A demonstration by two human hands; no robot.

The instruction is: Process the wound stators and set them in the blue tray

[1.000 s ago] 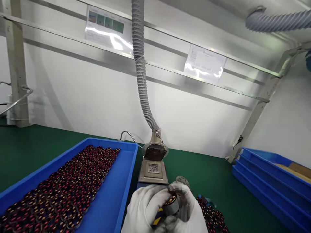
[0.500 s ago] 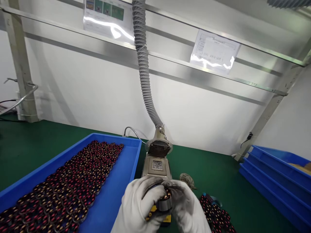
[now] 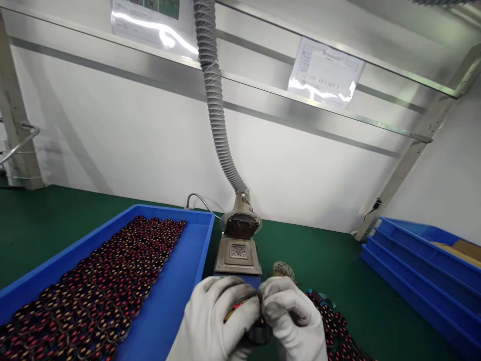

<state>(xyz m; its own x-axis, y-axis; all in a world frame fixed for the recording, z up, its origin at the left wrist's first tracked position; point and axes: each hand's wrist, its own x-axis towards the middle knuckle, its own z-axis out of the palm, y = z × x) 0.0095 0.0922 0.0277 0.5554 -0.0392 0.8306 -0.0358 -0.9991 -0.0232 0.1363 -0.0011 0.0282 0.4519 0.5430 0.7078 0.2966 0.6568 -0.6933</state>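
My left hand (image 3: 221,313), in a white glove with darkened fingertips, is closed around a small dark round part (image 3: 259,332) at the bottom centre. Against the upper side of that part, my gloved right hand (image 3: 291,313) has its fingertips pinched; whatever they grip is too small to make out. Behind both hands stands a metal device (image 3: 238,254) with a square patterned plate. Something yellow with red lit marks (image 3: 239,304) shows between my left fingers. A blue tray (image 3: 176,296) on the left holds many round parts with red and copper-coloured spots.
More round parts (image 3: 340,326) lie on the green table (image 3: 319,250) right of my hands, near a round tin-like object (image 3: 283,271). Stacked blue trays (image 3: 421,265) stand at the right. A grey ribbed hose (image 3: 216,100) comes down to the metal device.
The view has shifted slightly. My right fingers have curled into a tighter pinch over the part, and my left hand has turned so that less of the part shows.
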